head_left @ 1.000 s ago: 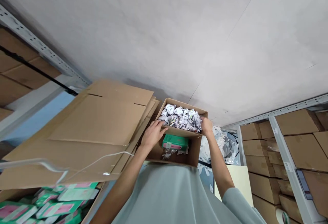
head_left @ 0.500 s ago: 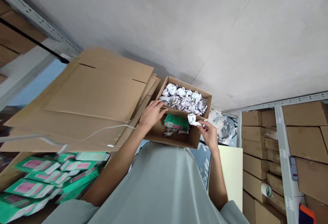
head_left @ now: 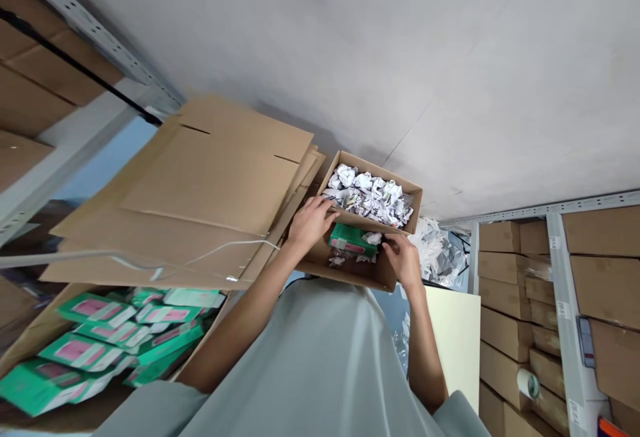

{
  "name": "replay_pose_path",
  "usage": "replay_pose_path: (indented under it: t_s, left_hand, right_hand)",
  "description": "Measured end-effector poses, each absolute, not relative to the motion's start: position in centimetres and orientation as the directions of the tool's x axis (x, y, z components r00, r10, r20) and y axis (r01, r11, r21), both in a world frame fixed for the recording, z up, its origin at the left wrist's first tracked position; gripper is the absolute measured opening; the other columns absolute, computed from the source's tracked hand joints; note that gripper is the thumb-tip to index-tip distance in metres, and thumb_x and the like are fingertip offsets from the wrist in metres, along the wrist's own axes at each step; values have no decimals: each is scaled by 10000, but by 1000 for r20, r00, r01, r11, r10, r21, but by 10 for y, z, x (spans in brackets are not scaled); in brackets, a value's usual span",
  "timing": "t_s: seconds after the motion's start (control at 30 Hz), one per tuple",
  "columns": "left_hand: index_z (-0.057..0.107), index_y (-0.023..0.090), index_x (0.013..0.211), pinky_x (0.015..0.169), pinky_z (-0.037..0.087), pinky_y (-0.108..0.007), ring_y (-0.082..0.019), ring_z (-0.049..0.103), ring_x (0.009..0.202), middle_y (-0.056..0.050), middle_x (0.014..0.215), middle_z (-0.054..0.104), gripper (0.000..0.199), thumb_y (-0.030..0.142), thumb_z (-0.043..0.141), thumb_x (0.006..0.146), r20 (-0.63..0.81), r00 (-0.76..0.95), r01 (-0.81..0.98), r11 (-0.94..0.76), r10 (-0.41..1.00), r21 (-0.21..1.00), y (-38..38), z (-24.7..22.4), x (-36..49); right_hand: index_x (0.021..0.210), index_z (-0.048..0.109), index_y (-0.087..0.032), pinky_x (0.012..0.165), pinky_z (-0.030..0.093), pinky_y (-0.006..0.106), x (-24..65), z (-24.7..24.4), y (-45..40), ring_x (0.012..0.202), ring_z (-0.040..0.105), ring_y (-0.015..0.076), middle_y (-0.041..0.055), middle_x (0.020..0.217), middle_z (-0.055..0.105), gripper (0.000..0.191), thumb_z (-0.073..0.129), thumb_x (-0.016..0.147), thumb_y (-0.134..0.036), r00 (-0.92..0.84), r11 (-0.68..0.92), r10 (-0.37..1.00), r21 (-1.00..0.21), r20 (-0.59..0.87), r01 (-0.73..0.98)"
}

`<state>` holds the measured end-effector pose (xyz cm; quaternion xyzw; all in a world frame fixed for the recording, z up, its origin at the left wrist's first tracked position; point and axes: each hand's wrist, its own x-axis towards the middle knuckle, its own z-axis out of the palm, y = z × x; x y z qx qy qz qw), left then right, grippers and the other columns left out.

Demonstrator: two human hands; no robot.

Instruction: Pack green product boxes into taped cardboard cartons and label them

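An open cardboard box (head_left: 345, 276) stands against my front. A green and pink carton (head_left: 345, 238) lies inside it, with clear plastic and paper scraps beside it. One crumpled piece of white paper (head_left: 372, 238) sits at the carton's right end. My left hand (head_left: 311, 222) rests at the box's left end, fingers stretched toward the rim between the two boxes. My right hand (head_left: 401, 257) reaches over the right end, its fingertips close to the paper but seemingly apart from it. Directly behind is a second cardboard box (head_left: 416, 207) full of crumpled paper (head_left: 370, 194).
Flattened cardboard sheets (head_left: 215, 184) are stacked on the left, crossed by a white cable (head_left: 220, 246). Below them a large carton holds several green boxes (head_left: 85, 350). To the right are a heap of white paper (head_left: 433, 247), a pale board (head_left: 453, 344) and shelves of brown boxes (head_left: 505, 310).
My right hand has lowered the crumpled paper into the near box beside the green carton and appears to have let go. My left hand stays at the box's left end.
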<state>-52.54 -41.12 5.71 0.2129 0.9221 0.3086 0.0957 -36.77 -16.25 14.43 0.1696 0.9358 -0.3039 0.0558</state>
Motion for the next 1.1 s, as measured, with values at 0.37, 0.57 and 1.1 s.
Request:
replay_pose_path:
  t_s: [0.37,0.57,1.1]
  left_hand:
    - [772,236,1159,1026,564,-472,-354,628,1249,-159,1257,717,207,335,639,1036,-11,-900,355,747,436,561,-412,63,-523]
    - [777,250,1123,1026,555,-455,-339,633,1228,-151,1220,715,166,327,672,1020,21,-915,338,737,403,585,-410,58,-521]
    - [746,231,1278,1070,541,-459,-348,601,1318,-147,1338,709,282,340,635,1043,-7,-892,366,732,452,575,-415,57,-517]
  right_hand:
    - [1420,745,-217,979,542,267,-541,127,-219,1112,762,208,96,1380,761,452,762,977,-129,-964,944,-1,-318,-267,87]
    - [1201,822,-147,925,544,251,-557,111,-236,996,779,178,76,1157,822,371,713,898,36,-949,968,-31,-245,-314,50]
    - [1211,813,-233,889,603,312,-400,168,-215,831,741,202,71,1187,820,292,590,1032,-293,-992,715,101,-687,-79,127]
